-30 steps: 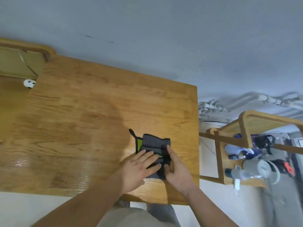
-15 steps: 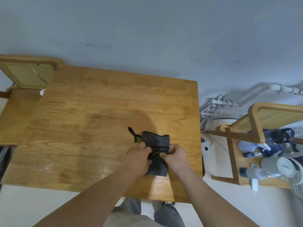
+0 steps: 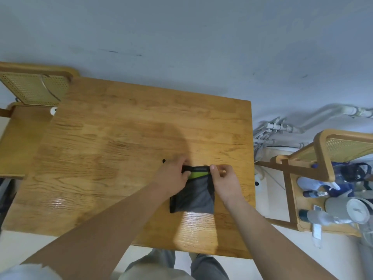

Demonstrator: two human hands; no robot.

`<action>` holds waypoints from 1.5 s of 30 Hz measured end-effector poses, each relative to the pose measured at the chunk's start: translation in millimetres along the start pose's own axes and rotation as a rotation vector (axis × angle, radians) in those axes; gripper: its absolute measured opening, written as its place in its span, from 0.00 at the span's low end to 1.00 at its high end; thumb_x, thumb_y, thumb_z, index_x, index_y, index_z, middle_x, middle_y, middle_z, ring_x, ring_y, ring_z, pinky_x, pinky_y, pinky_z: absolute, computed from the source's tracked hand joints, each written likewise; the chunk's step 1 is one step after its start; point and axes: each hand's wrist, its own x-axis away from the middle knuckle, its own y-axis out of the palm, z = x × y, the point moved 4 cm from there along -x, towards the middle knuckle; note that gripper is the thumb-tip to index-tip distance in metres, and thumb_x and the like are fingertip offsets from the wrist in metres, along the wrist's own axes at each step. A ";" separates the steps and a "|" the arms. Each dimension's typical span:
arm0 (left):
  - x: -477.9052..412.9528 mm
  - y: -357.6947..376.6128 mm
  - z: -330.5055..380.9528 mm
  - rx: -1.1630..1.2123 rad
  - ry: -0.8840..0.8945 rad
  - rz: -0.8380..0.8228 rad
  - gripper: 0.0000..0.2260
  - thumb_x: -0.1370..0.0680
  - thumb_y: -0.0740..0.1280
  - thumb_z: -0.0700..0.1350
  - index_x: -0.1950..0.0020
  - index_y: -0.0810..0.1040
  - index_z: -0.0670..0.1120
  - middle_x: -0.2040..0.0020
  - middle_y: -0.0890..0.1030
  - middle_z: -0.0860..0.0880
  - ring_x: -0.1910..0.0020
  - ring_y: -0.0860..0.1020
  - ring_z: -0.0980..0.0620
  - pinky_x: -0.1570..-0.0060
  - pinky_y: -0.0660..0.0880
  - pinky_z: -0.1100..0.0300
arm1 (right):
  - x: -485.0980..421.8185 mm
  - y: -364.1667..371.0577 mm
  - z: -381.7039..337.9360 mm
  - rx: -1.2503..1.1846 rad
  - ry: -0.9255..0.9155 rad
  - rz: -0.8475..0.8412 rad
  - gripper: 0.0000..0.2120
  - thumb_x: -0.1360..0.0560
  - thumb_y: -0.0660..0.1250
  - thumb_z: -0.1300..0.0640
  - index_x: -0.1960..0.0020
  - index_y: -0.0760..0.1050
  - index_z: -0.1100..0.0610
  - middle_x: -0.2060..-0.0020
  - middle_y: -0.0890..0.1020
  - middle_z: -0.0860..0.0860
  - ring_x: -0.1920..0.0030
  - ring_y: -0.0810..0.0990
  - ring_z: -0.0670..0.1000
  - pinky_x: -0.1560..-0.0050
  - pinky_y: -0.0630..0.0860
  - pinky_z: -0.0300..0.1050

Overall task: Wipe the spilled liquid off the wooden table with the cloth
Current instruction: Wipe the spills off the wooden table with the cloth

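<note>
Here both hands are on a dark grey cloth (image 3: 193, 194) that lies on the wooden table (image 3: 121, 148), toward its near right corner. The left hand (image 3: 174, 176) pinches the cloth's far left corner between thumb and fingers, and the right hand (image 3: 224, 181) pinches the far right corner the same way, so the far edge of the cloth is drawn taut between them. Along that edge a bright green strip (image 3: 198, 175) shows under a black hem. The rest of the cloth spreads flat toward the person, its near edge resting just in front of a glossy patch (image 3: 198, 223) on the tabletop that catches the light; whether that is liquid or only glare cannot be told. Another shiny patch (image 3: 60, 202) lies near the table's near left edge.

A cane-backed wooden chair (image 3: 34, 87) stands at the table's far left corner. To the right, apart from the table, a second cane-backed chair (image 3: 327, 150) carries spray bottles (image 3: 314, 216) and other items on its seat. White pipes (image 3: 282, 126) run along the wall beyond it.
</note>
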 end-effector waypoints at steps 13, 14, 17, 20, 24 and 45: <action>56.8 61.0 1.7 -0.605 0.262 -0.191 0.23 0.28 0.68 0.36 0.35 0.67 0.48 0.35 0.67 0.47 0.36 0.66 0.46 0.45 0.71 0.55 | 65.3 11.5 64.8 0.344 -0.276 -0.071 0.18 0.27 0.71 0.59 0.38 0.79 0.51 0.44 0.76 0.46 0.44 0.77 0.49 0.47 0.78 0.43; 56.6 61.6 3.7 -0.612 0.235 -0.186 0.21 0.26 0.68 0.37 0.35 0.68 0.47 0.35 0.68 0.47 0.36 0.67 0.46 0.45 0.72 0.55 | 68.5 14.5 64.0 0.425 -0.337 -0.082 0.22 0.27 0.72 0.57 0.34 0.77 0.51 0.41 0.74 0.47 0.41 0.75 0.49 0.46 0.79 0.45; 57.2 53.7 23.7 -0.598 0.200 -0.211 0.12 0.22 0.66 0.42 0.38 0.73 0.48 0.40 0.74 0.48 0.38 0.71 0.47 0.45 0.74 0.52 | 69.9 18.4 62.6 0.644 -0.413 -0.122 0.31 0.29 0.72 0.51 0.27 0.71 0.49 0.33 0.69 0.49 0.33 0.68 0.51 0.45 0.80 0.50; 63.7 38.3 59.3 -0.344 0.189 -0.215 0.05 0.21 0.62 0.46 0.47 0.76 0.52 0.50 0.76 0.51 0.47 0.73 0.50 0.50 0.75 0.52 | 71.6 8.0 64.1 0.624 -0.469 -0.124 0.26 0.33 0.72 0.59 0.35 0.76 0.52 0.34 0.69 0.51 0.35 0.70 0.56 0.49 0.79 0.52; 82.1 25.0 88.1 0.123 0.041 -0.251 0.09 0.21 0.61 0.42 0.55 0.78 0.54 0.59 0.80 0.54 0.60 0.77 0.56 0.62 0.74 0.61 | 84.6 -41.9 62.1 0.264 -0.290 -0.202 0.13 0.34 0.72 0.64 0.49 0.80 0.57 0.51 0.81 0.51 0.50 0.77 0.53 0.55 0.75 0.48; 110.8 181.8 48.6 -0.625 0.182 -0.123 0.29 0.14 0.52 0.56 0.17 0.41 0.59 0.16 0.36 0.48 0.19 0.33 0.40 0.22 0.35 0.38 | 96.5 -84.7 127.2 0.456 -0.264 -0.213 0.22 0.21 0.69 0.55 0.28 0.73 0.55 0.30 0.73 0.49 0.30 0.72 0.51 0.33 0.65 0.36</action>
